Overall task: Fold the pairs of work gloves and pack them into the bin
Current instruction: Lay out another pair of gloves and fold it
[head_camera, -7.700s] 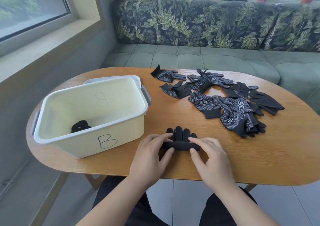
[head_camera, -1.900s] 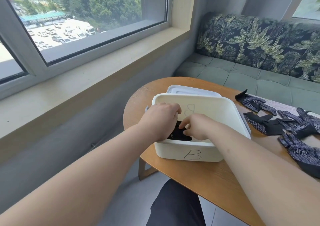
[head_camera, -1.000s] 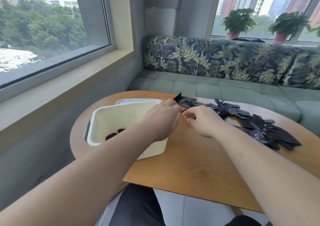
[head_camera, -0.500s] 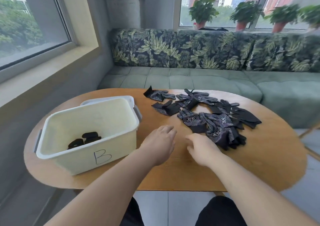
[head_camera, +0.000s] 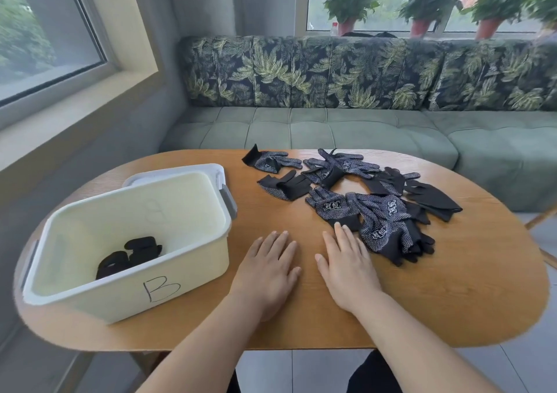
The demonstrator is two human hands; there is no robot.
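Two folded glove bundles (head_camera: 128, 257) inside bin (head_camera: 193, 260)

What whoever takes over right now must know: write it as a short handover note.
Left hand: open, flat on the oval wooden table, holding nothing.
Right hand: open, flat on the table, fingertips beside the pile of loose black dotted work gloves.
Done: folded black gloves lie in the cream plastic bin marked B.
Left: fold the loose pairs and pack them.
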